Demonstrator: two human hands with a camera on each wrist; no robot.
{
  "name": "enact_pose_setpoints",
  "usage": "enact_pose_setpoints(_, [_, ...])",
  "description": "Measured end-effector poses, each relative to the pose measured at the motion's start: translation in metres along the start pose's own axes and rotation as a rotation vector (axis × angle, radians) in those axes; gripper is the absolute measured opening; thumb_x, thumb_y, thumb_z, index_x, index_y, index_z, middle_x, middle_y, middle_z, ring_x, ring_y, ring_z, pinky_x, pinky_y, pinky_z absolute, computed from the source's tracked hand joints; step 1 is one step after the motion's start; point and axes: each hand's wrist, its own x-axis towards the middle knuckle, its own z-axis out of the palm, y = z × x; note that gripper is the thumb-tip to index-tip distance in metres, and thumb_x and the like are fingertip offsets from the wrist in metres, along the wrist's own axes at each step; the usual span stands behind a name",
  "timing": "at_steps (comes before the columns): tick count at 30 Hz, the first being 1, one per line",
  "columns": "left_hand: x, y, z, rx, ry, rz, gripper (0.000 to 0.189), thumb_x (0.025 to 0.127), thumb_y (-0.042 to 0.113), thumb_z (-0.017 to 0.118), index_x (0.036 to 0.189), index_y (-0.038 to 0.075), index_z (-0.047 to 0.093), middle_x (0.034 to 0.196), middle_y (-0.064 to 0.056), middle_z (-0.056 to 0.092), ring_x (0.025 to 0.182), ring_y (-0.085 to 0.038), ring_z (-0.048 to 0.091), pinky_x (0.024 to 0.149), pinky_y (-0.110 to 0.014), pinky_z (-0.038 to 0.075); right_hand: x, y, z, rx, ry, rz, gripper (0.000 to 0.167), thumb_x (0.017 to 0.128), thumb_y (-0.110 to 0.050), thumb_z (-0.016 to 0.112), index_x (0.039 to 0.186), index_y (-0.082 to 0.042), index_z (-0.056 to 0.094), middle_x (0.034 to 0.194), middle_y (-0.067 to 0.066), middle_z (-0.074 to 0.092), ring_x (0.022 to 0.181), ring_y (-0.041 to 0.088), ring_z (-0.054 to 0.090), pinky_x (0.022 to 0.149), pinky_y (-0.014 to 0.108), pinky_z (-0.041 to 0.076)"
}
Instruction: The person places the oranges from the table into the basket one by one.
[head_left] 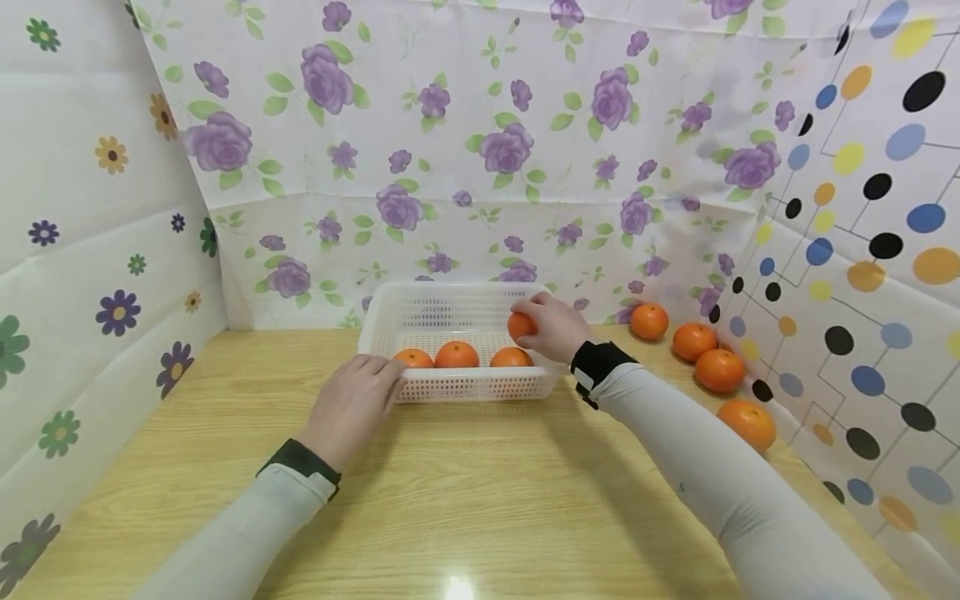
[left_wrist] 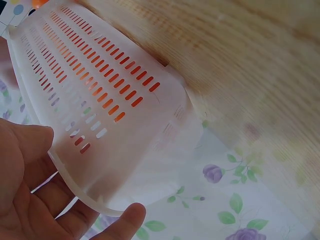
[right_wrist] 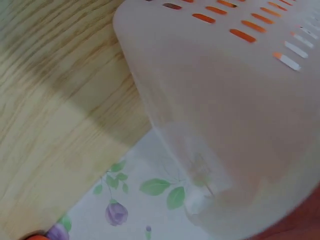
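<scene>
A white slotted plastic basket (head_left: 472, 386) stands on the table, with three mandarins (head_left: 457, 354) showing over its front wall. My left hand (head_left: 356, 404) holds the basket's front left corner; in the left wrist view its thumb (left_wrist: 37, 137) lies against the outer wall and the other fingers reach around the rim. My right hand (head_left: 558, 325) grips another mandarin (head_left: 521, 326) over the basket's right side. The right wrist view shows mostly the basket's outer wall (right_wrist: 215, 100); the held mandarin is hidden there.
Several more mandarins (head_left: 693, 342) lie on the wooden table (head_left: 450, 475) at the right, along the dotted cloth wall (head_left: 862, 292). A floral cloth (head_left: 465, 158) hangs behind the basket, and another flowered cloth (head_left: 90, 250) stands at the left.
</scene>
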Motion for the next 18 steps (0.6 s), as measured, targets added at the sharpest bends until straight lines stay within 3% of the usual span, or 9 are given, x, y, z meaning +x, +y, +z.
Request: enact_pose_setpoints(18, [-0.0024,-0.0021,0.0031,-0.033,0.038,0.03,0.027,0.108,0.02,0.075,0.131,0.005,0.076,0.121,-0.012,0.077,0.115,-0.033,0.07,0.104,-0.051,0.059,-0.0009,-0.0012,0.0035,-0.05,-0.133,-0.044,0.053,0.098,-0.012,0.085,0.149,-0.013,0.07,0.147,0.021,0.06,0.119,0.04,0.067,0.105,0.054,0.059])
